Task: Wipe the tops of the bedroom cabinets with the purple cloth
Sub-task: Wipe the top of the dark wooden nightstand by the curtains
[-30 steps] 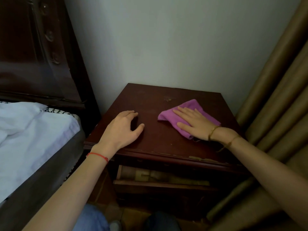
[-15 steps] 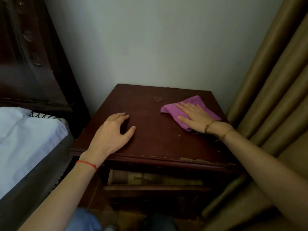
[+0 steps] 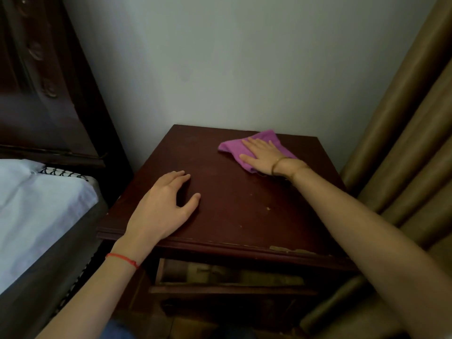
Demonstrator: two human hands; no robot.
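A dark red-brown bedside cabinet (image 3: 234,206) stands against the grey wall. The purple cloth (image 3: 232,147) lies crumpled at the far right of its top, close to the back edge. My right hand (image 3: 263,156) lies flat on the cloth with fingers spread, pressing it to the wood. My left hand (image 3: 163,206) rests palm down on the near left part of the top, fingers apart, holding nothing. A red thread circles my left wrist and a thin bracelet my right.
A bed with a white sheet (image 3: 36,206) and a dark carved headboard (image 3: 36,81) stands left of the cabinet. Tan curtains (image 3: 403,155) hang on the right. The cabinet's front edge is chipped (image 3: 291,249), and a drawer (image 3: 230,277) below stands partly open.
My right hand has slid the purple cloth away from me, from mid-top toward the back right corner. My left hand has stayed in place on the cabinet top.
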